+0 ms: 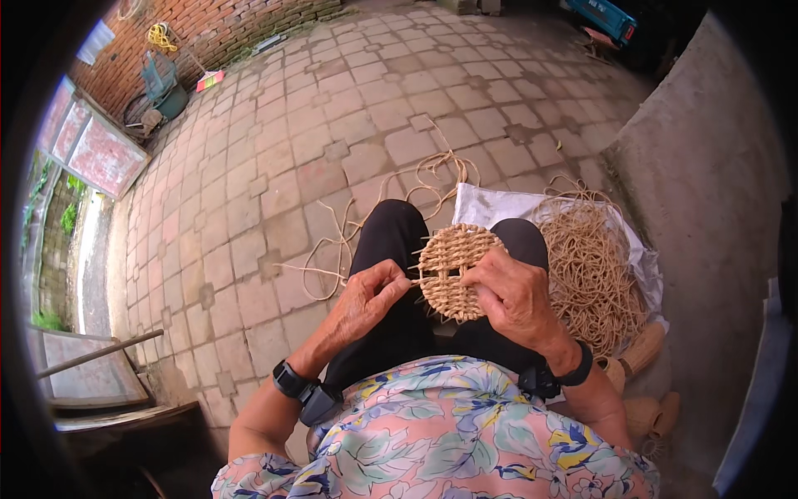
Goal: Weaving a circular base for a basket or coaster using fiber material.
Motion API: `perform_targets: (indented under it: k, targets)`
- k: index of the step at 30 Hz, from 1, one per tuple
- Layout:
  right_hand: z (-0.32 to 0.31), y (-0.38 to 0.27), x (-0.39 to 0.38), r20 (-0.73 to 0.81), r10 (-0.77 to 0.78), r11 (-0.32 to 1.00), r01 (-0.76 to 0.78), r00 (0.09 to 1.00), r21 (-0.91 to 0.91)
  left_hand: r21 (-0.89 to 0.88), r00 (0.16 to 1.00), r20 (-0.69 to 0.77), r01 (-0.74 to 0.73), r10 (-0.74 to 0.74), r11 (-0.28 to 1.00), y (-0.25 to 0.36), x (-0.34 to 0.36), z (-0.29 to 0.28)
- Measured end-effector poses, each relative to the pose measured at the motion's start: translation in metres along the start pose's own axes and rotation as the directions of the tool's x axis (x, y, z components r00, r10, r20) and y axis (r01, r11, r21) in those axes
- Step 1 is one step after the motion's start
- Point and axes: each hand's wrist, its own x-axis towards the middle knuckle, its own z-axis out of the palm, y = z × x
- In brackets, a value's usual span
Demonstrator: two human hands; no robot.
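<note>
Woven disc (447, 289): sat above your trousers (391, 239), apparently mostly filled; a central gap remained.
Left hand (371, 293): you pinched, seemingly, a strand (416, 283).
Right hand (515, 301): you gripped the disc.

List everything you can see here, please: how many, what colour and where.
Woven disc: one, tan, above the lap
Cord heap: one, tan, right of the lap
Sheet: one, white, under the heap
Loose cords: several, tan, ahead
Woven pieces: several, tan, lower right
Paving: one expanse, pinkish, ahead
Brick wall: one, reddish, upper left
Rope: one bundle, yellow, upper left
Bin: one, greenish, near the wall
Panel: one, faded red, left
Unclear object: one, blue, top right
Trousers: one pair, black, legs
Floral top: one, multicoloured, torso
Wrist straps: two, black, one per wrist
Left fingers: one set, bare, pinching a strand
Right fingers: one set, bare, gripping the disc
</note>
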Motion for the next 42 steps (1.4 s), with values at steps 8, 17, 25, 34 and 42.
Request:
perform_targets:
  k: [8, 17, 25, 34, 42]
  targets:
    - [0.002, 0.000, 0.000, -0.066, 0.012, 1.000, -0.011, 0.998, 0.024, 0.324, 0.915, -0.104, -0.341, 0.391, 0.883, 0.002, 0.018, 0.008]
    - [-0.001, -0.003, 0.010, -0.034, -0.006, 1.000, 0.006, 0.999, 0.007, -0.373, 0.994, -0.107, -0.025, -0.016, 0.928, 0.009, 0.000, 0.024]
    - [0.006, -0.004, 0.047, 0.168, -0.311, 0.938, 0.330, 0.935, -0.103, -0.866, 0.979, 0.164, 0.201, -0.120, 0.458, 0.009, 0.003, 0.042]
    - [0.020, -0.029, 0.063, 0.506, -0.117, 0.809, 0.377, 0.855, -0.451, -0.867, 0.991, 0.136, 0.115, 0.009, 0.485, -0.001, 0.006, 0.046]
    - [0.033, -0.041, 0.058, 0.449, -0.194, 0.791, 0.410, 0.872, -0.454, -0.826, 0.998, -0.018, 0.018, -0.059, 0.563, 0.000, 0.003, 0.046]
